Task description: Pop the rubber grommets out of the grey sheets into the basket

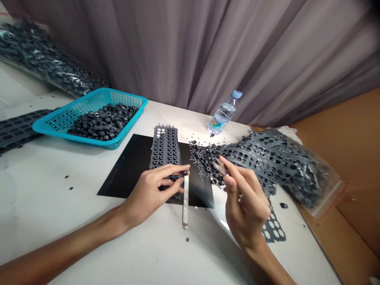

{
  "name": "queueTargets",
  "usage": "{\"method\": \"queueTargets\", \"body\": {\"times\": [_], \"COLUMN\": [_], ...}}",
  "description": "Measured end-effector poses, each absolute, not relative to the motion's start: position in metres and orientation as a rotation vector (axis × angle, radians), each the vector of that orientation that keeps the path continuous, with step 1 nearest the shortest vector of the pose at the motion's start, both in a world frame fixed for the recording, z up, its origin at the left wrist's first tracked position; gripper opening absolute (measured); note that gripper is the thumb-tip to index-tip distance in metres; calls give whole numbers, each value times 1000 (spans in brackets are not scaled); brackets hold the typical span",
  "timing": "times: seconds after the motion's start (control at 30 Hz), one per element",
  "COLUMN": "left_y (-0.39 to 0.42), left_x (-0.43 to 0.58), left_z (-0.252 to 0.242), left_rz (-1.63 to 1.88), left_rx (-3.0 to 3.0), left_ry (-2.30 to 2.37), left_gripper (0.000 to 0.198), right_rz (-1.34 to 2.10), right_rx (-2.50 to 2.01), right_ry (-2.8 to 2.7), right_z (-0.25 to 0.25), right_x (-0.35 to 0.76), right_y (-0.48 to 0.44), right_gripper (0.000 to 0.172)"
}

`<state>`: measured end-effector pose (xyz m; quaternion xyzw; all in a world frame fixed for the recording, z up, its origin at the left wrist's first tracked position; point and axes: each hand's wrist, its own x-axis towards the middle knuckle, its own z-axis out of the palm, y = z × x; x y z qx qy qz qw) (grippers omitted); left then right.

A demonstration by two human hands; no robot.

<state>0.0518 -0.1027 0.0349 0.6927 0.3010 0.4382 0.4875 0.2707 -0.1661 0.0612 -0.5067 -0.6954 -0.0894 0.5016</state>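
At the upper left of the frame, a clear plastic bag (56,63) packed with dark grey rings; below, at the left edge, a dark grey sheet (18,124) with rows of round holes. Right of both, on a white marbled tabletop (89,245), a shallow turquoise plastic basket (50,122) with perforated walls, partly filled with short dark grey tubular rings (103,122). Near the middle of the frame, a flat black rectangular mat (124,170), and on top of it a long dark grey strip (166,152) lined with ring shapes, a few openings showing white at the upper end.

Just left of centre, the left hand (152,188), with thumb and forefinger pinching a small black ring (185,172) right at the upper end of a slim whitish stick (185,206); cannot tell whether around the stick or merely against it. Farther right, a heap of loose dark grey rings and bits (204,156), with a clear, blue-capped plastic water bottle (223,114) behind. Right of centre, the right hand (247,198), fingertips closed around a small shiny, translucent implement (220,167), too blurred to identify. Toward the right edge, a clear plastic bag of dark grey perforated scraps (308,178).
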Motion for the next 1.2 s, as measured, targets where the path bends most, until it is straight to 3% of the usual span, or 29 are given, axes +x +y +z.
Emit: {"method": "queueTargets", "body": {"times": [0.2, 0.43, 0.77, 1.03, 1.2], "left_y": [-49, -7, -31, -47, -47], "left_x": [102, 150, 29, 11, 14], "left_z": [28, 29, 40, 28, 19], "left_rz": [802, 810, 765, 547, 480], "left_rx": [1679, 1944, 2218, 2446, 2482], "left_ry": [634, 455, 907, 1017, 973], "left_gripper": [43, 42, 26, 43, 46], "right_rz": [-232, -146, -3, -151, -104], "right_rx": [-1319, -1443, -1798, -2038, -2100], "right_ry": [-1558, -1577, -1975, -2218, -2222], "right_z": [60, 56, 46, 45, 35], "right_x": [284, 295, 299, 269, 262], "right_y": [-157, -150, -100, 38, 68], "right_gripper": [43, 33, 32, 30, 33]}}
